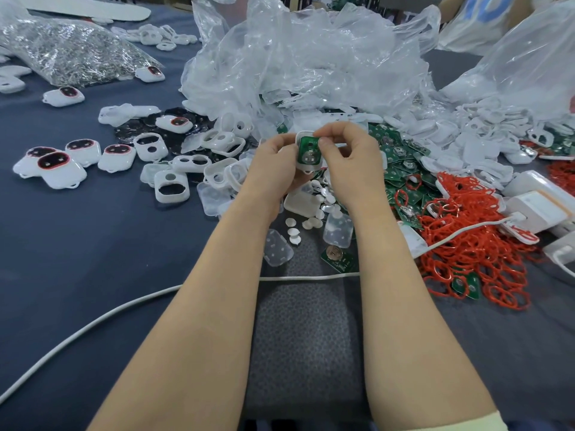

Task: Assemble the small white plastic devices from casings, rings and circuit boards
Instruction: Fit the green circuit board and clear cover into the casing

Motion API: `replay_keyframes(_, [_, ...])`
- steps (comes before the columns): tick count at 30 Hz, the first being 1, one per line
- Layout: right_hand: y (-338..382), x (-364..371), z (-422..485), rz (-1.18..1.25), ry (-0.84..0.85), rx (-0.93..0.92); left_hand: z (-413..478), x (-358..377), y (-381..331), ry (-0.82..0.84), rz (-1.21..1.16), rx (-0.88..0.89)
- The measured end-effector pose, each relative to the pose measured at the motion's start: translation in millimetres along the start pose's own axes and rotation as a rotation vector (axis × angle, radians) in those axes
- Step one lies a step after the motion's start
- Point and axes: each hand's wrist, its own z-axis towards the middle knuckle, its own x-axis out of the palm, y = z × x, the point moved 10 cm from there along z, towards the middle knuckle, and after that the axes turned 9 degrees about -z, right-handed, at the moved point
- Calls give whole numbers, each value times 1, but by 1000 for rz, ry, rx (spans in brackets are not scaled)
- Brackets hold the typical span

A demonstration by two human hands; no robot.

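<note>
Surface: dark blue cloth (93, 244) fills the view, littered with parts from left to right.
Plastic bags: crumpled clear plastic bags (311, 57) are heaped at far centre and far right.
Metal parts bag: a clear bag of shiny metal bits (68, 51) lies far left.
Grey pad: a dotted grey pad (305, 321) lies near, between the two forearms.
Red rings: a tangled heap of red rings (473, 244) sits right of the arms.
Loose boards: green loose boards (401, 169) are piled just right of the hands, some under the rings.
Empty casings: white empty casings (171, 185) are scattered left of the hands.
Finished devices: finished devices (59, 169) with dark, red-rimmed faces lie on the left.
Cable: a white cable (93, 318) runs from near left across the pad, under both forearms.
Left hand: the left hand (273, 160) curls its fingers round the left side of a casing.
Right hand: the right hand (348, 157) pinches the same casing at its upper right corner.
Casing: the white casing (300, 135) is held up between both hands at centre, above the surface, open side toward the camera.
Circuit board: a green circuit board (306, 152) sits inside that casing.
Discs: small white discs (311, 223) lie just below the hands.
</note>
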Motion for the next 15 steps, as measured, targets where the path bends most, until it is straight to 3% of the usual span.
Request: replay_keyframes(15, [6, -4, -6, -175, -85, -27, -2, 1, -1, -10, -47, -8])
